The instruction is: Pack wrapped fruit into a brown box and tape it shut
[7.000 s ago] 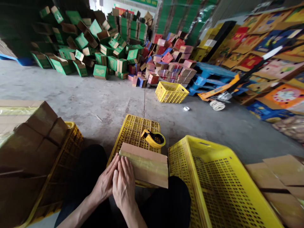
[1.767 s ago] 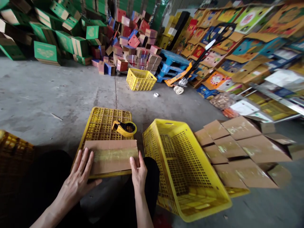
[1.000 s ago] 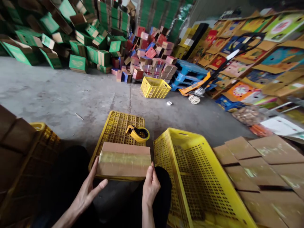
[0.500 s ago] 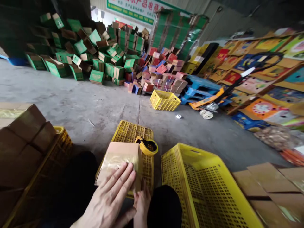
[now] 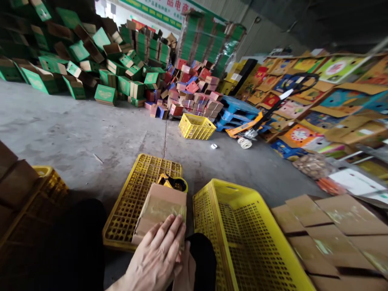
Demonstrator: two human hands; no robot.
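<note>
A brown cardboard box with a strip of clear tape along its top lies lengthwise on an upturned yellow crate in front of my knees. My left hand lies flat on the box's near end, fingers spread over the tape. My right hand sits under and beside the left hand at the box's near right corner and clasps it. Most of the right hand's fingers are covered. A yellow tape dispenser rests on the crate just beyond the box.
An empty yellow crate stands tilted at my right, with flattened brown cartons past it. Another crate holding brown boxes is at my left. Across the concrete floor lie heaps of green and red boxes, a small yellow crate and a pallet jack.
The box has been turned from crosswise to lengthwise on the crate. My left hand moved from the box's left side onto its top. My right hand shifted under the left. The view swung right.
</note>
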